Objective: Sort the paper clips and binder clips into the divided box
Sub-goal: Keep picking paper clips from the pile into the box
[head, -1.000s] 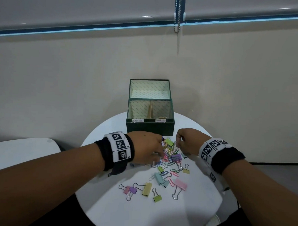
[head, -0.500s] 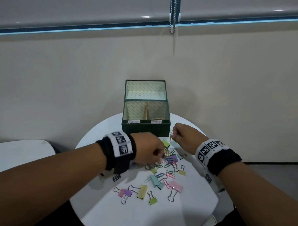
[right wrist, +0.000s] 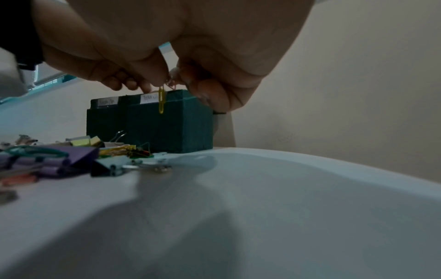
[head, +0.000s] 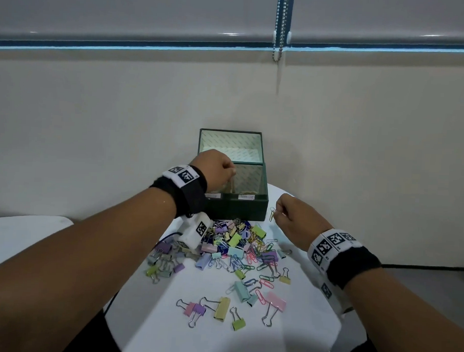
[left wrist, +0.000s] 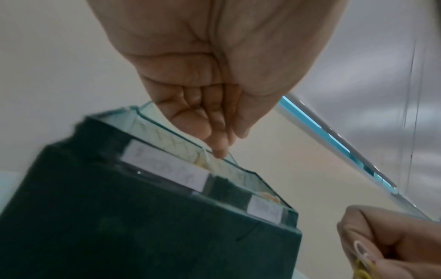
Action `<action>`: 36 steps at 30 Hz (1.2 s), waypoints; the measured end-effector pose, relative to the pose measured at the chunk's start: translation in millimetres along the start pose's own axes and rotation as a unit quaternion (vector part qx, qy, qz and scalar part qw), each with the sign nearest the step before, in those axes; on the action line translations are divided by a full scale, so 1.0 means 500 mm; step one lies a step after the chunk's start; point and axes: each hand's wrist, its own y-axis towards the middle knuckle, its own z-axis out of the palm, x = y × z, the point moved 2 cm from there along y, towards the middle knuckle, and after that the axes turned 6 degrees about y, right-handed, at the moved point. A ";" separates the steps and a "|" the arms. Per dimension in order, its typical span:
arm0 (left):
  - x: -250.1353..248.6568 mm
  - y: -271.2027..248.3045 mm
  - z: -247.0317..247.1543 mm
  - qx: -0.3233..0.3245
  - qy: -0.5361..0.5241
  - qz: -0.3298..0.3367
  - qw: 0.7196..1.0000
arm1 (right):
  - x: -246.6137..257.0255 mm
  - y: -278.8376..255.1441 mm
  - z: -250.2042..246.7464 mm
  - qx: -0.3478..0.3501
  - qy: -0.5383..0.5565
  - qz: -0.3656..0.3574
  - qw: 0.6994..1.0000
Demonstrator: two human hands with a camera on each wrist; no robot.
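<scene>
- Our left hand [head: 216, 167], fingers bunched downward, hovers over the green divided box [head: 237, 207] at frame centre; whether it holds anything we cannot tell.
- Our right hand [head: 295, 216] pinches a yellow paper clip [head: 272, 214] just right of the box.
- Mixed clips [head: 233, 250] lie heaped on the white bench [head: 298, 338] below.

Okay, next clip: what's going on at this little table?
A person is sorting a heap of colourful clips on a round white table into a dark green divided box with its lid open. The left hand is over the box's left compartment, fingers bunched and pointing down; whether it holds anything cannot be seen. The right hand, just right of the box, pinches a yellow paper clip that dangles from its fingertips. Most clips are still on the table.
</scene>
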 end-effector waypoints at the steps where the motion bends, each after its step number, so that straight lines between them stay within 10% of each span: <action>1: 0.014 -0.010 -0.007 -0.021 0.006 0.000 1.000 | 0.000 0.000 -0.002 -0.008 -0.005 0.001 1.000; 7: 0.152 -0.116 -0.039 -0.074 0.027 -0.039 0.996 | 0.010 0.007 -0.016 -0.049 -0.009 -0.012 0.999; 13: 0.205 -0.186 -0.001 0.085 0.175 0.015 0.981 | 0.095 0.077 -0.026 -0.070 -0.051 -0.063 0.994; 21: 0.182 -0.199 0.047 0.128 0.145 0.065 0.979 | 0.139 0.155 0.005 -0.004 -0.115 -0.012 0.993; 25: 0.158 -0.207 0.062 0.157 0.148 0.119 0.969 | 0.159 0.103 0.007 -0.053 -0.126 -0.104 0.985; 31: 0.146 -0.210 0.078 0.191 0.152 0.125 0.962 | 0.158 0.005 0.074 0.211 -0.191 -0.105 0.953; 36: 0.146 -0.203 0.072 0.134 0.127 0.111 0.976 | 0.162 -0.003 0.085 0.254 -0.151 -0.091 0.951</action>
